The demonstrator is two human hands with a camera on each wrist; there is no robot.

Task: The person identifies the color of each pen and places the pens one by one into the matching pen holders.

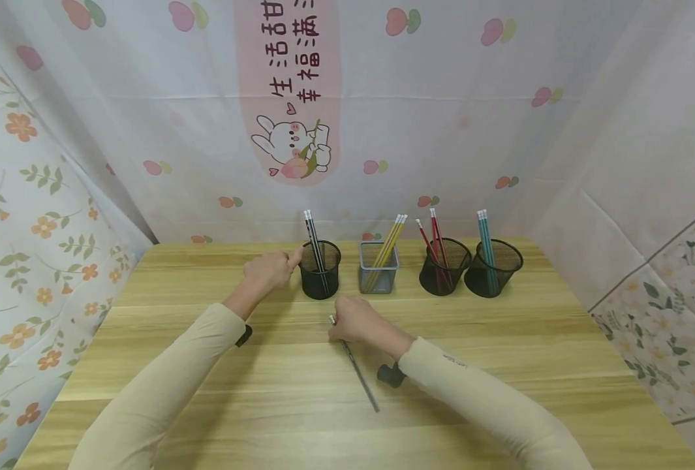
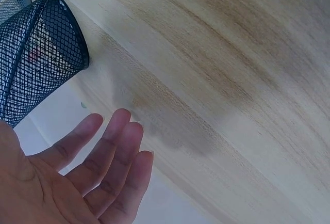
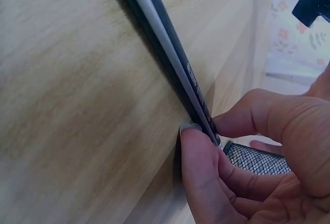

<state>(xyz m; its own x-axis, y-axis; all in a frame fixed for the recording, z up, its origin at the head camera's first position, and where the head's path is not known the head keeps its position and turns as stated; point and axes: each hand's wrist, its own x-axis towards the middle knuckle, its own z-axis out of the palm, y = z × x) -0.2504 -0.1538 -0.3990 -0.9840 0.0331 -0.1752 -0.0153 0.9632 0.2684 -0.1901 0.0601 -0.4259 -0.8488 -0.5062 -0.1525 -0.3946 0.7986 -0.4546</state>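
Note:
My right hand [image 1: 355, 318] pinches a black pencil [image 1: 360, 376] near its eraser end, between thumb and fingertips. In the right wrist view the dark pencil [image 3: 172, 53] with a pale stripe runs up and left, close above the wood. Beside the round black mesh pencil cup [image 1: 320, 287] is my left hand [image 1: 269, 269]. The left wrist view shows its fingers [image 2: 111, 164] relaxed and spread with nothing between them, below the mesh cup [image 2: 31, 59]; whether the thumb touches the cup I cannot tell. Black pencils [image 1: 313, 234] with white ends stand in that cup.
Right of the black cup is a square grey mesh holder [image 1: 378, 281] with yellow pencils [image 1: 391, 238]. Farther right, a black mesh cup [image 1: 431, 285] holds red pencils [image 1: 435, 232], and another [image 1: 482, 287] holds teal pencils [image 1: 484, 232]. A patterned curtain [image 1: 441, 117] hangs behind the wooden table [image 1: 288, 405].

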